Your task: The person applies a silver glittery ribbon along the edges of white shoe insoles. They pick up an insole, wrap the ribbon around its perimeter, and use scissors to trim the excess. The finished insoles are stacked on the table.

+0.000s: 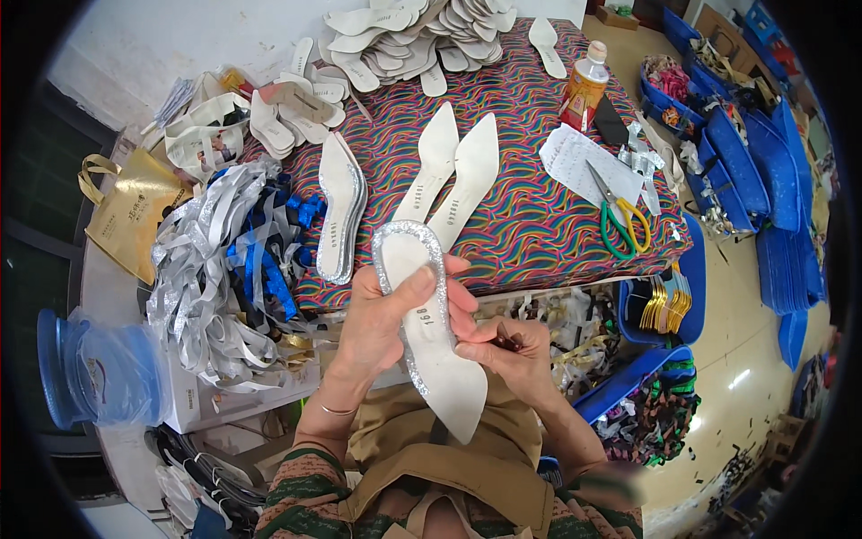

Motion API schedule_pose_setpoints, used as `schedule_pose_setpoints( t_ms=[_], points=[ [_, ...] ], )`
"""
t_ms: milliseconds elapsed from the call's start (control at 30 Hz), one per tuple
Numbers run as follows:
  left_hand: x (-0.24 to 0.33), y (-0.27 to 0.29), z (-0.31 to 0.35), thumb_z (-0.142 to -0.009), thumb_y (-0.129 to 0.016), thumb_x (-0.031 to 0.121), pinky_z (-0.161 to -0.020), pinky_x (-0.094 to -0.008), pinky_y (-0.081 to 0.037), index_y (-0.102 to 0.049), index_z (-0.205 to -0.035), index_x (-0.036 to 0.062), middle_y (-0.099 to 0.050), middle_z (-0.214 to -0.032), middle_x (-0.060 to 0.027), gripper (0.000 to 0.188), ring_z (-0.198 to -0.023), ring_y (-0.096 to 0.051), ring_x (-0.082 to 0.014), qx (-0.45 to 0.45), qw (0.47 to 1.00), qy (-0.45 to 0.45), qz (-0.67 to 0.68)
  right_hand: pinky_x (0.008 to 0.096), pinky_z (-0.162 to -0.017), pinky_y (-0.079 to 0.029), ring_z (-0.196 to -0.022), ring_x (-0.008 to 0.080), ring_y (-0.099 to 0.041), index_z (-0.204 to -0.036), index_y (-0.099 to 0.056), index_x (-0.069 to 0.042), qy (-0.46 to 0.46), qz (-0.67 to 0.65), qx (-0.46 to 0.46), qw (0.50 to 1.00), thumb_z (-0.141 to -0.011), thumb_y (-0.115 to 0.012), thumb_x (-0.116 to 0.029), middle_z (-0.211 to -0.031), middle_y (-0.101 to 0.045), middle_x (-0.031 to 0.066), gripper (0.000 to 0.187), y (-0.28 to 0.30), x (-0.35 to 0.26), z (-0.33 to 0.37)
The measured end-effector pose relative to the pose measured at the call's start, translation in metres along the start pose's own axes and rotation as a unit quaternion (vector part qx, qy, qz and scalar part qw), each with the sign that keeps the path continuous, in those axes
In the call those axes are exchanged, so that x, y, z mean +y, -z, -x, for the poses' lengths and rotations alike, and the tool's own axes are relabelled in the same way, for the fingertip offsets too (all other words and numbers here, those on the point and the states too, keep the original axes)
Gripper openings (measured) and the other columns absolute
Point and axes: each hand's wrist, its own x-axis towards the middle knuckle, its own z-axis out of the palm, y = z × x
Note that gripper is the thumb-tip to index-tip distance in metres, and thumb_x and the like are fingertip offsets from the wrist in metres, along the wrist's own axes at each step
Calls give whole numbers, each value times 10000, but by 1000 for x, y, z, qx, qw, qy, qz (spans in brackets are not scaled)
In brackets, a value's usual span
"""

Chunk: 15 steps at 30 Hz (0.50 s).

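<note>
My left hand (382, 314) grips a white shoe insole (440, 359) upright over my lap, thumb across its face and fingers behind. Silver glitter trim (409, 232) borders the insole's rounded end and runs down its left edge; its pointed end faces me. Against the right edge, my right hand (507, 350) is closed in a pinch, with a small dark brown bit showing among its fingers. What the fingertips pinch is hidden. Beyond them lie two bare white insoles (435, 148), partly overlapping. To their left is a stack of silver-edged insoles (341, 207).
Silver ribbon strips (211, 260) hang over the table's left edge. Green-and-yellow scissors (620, 220) lie on paper (584, 162) near a drink bottle (585, 85). Piled insoles (422, 40) cover the far side. Blue bins (691, 269) stand right of the patterned tabletop (512, 225).
</note>
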Motion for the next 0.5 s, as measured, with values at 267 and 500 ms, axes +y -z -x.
schedule_pose_setpoints(
  t_ms=[267,500],
  points=[
    [-14,3,-8,-977,-522,177,-632,-320,-514,-566,-1187,-62,-641,-794,-141,321,-672,-629,-212,-47,994,7,98,204,-608,-438,-696,27,-544,-856,-678,-2,-5,84,-18,996,-796,-745,-19,-746,-650,-3,92,4,-1,-6],
    [-31,-7,0,-856,-647,65,-936,-376,-513,-504,-1290,-69,-636,-1163,-221,477,-1054,-642,-248,-35,999,2,-34,207,-649,-458,-715,46,-570,-820,-633,7,132,53,24,990,-760,-736,55,-824,-674,38,129,9,8,-28]
  ],
)
